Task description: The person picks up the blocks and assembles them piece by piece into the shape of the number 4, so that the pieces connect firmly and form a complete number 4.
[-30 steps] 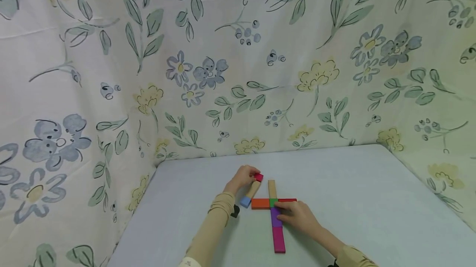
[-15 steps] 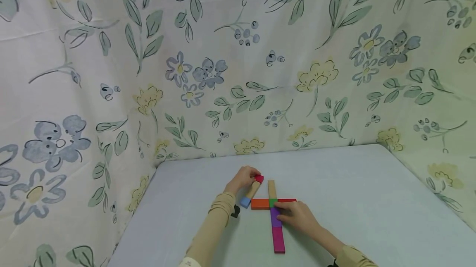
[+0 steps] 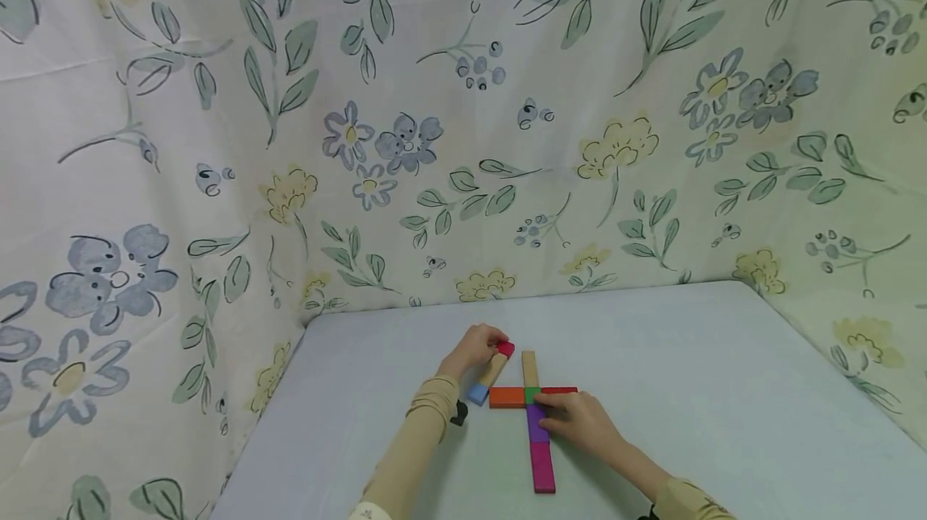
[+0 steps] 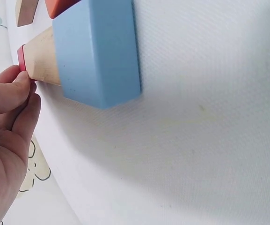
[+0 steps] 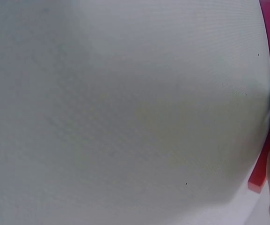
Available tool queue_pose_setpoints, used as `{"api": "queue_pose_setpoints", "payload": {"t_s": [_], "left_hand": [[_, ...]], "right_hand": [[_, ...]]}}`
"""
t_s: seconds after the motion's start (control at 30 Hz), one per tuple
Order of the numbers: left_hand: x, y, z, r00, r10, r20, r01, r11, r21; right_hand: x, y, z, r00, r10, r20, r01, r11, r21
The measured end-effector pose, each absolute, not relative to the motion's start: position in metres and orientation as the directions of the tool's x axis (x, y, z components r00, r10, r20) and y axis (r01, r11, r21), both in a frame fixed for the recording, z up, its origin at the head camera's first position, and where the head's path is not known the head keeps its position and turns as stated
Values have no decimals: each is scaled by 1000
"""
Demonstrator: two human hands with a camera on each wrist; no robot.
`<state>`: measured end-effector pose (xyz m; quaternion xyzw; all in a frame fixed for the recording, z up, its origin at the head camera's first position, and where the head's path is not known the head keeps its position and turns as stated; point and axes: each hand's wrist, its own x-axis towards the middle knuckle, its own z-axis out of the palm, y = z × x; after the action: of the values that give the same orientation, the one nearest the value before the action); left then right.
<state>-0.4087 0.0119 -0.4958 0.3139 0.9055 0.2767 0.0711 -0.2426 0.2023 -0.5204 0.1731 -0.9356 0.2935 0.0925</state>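
Note:
With thumb and fingers, my left hand [image 3: 474, 347] pinches a small red block [image 3: 506, 349] at the far end of a slanted row. A plain wooden block [image 3: 495, 371] follows it, then a light blue block [image 4: 99, 56] at the near end. My right hand [image 3: 588, 423] lies over a cross of flat blocks, fingertips touching the green block [image 3: 531, 394] at its centre and the purple block [image 3: 537, 425] below. An orange block [image 3: 507, 398] forms the left arm, a red strip [image 3: 566, 390] the right. Another wooden block [image 3: 530, 369] points away; a magenta block [image 3: 542, 468] ends the near side.
A pale cloth-covered table [image 3: 688, 375] spreads around the blocks. Behind and beside it hangs a floral curtain [image 3: 463, 142]. A dark wrist camera [image 3: 459, 412] sits at the left wrist, close to the blue block.
The red block under my left fingers has shifted very slightly toward the near side. My right hand and the cross of blocks look the same.

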Motion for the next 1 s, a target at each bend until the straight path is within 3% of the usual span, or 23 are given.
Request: {"api": "queue_pose_setpoints", "payload": {"t_s": [0.57, 1.0], "left_hand": [[-403, 12, -492, -813, 582, 27, 497, 669, 553], [-399, 5, -494, -812, 568, 134, 537, 639, 550]], "right_hand": [[-243, 201, -518, -921, -279, 270, -384, 758, -527], [-242, 201, -521, -926, -268, 265, -372, 764, -528]]}}
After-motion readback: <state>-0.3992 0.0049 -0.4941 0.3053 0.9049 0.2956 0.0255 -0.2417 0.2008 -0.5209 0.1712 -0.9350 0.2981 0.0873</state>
